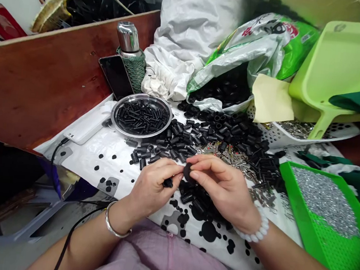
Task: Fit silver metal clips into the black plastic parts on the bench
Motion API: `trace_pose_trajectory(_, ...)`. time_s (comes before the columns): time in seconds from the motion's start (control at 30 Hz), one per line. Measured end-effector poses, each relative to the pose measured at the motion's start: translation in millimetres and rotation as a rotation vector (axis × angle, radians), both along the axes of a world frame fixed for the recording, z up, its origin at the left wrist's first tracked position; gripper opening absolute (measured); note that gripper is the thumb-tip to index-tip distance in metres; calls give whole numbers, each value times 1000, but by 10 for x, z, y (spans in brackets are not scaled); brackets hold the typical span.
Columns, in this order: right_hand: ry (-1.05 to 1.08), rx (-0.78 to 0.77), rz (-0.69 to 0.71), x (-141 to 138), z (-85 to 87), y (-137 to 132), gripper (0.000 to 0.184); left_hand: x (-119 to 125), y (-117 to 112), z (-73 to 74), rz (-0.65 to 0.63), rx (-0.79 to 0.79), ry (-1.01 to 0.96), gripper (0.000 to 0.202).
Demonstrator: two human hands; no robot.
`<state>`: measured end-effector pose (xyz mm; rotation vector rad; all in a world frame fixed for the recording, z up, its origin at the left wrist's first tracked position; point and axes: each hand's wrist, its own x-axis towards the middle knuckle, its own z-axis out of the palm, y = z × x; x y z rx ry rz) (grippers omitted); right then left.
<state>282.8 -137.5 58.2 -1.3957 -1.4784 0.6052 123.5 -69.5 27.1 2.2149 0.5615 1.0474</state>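
Pinches a thick black disc in the right hand; clasps a small black piece in the left hand, above black plastic tubes.

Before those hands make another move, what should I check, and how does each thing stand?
1. Right hand gripping the round black piece: ok, pinched between thumb and fingers.
2. Left hand gripping it too: cannot tell; fingertips are at its edge, contact unclear.
3. Metal bowl upright: ok, with dark ridged pieces inside.
4. Black tubes sorted into a container: not ok, heaped loose on the table.
5. Green tray right way up: ok, silvery bits lie in it.
6. Black cable off the left forearm: cannot tell; they overlap in view.
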Motion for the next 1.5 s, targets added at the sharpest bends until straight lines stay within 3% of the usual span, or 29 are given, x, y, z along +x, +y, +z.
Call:
trace_pose_trajectory(0.07,-56,17,32,5,-1,-11,5,2,13,-1,8,10,-11,17)
trace_pose_trajectory(0.23,-303,81,170,26,23,-31,42,-33,28,-18,9,25,-90,17)
trace_pose_trajectory(0.67,-465,235,248,-57,47,22,37,-108,76,-62,-32,61,-235,25)
trace_pose_trajectory(0.87,-426,221,267,-147,47,32,37,-152,23,-129,32,69,-273,24)
trace_pose_trajectory(1.07,-442,99,368,-84,219,11,45,-167,-7,-102,3,68,-280,21)
trace_pose_trajectory(1.23,-466,74,296,-71,239,-9,48,-194,-16,-59,15,84,-219,18)
trace_pose_trajectory(1.5,-568,208,257,-133,179,-14,40,-221,-38,-66,22,105,-197,16)
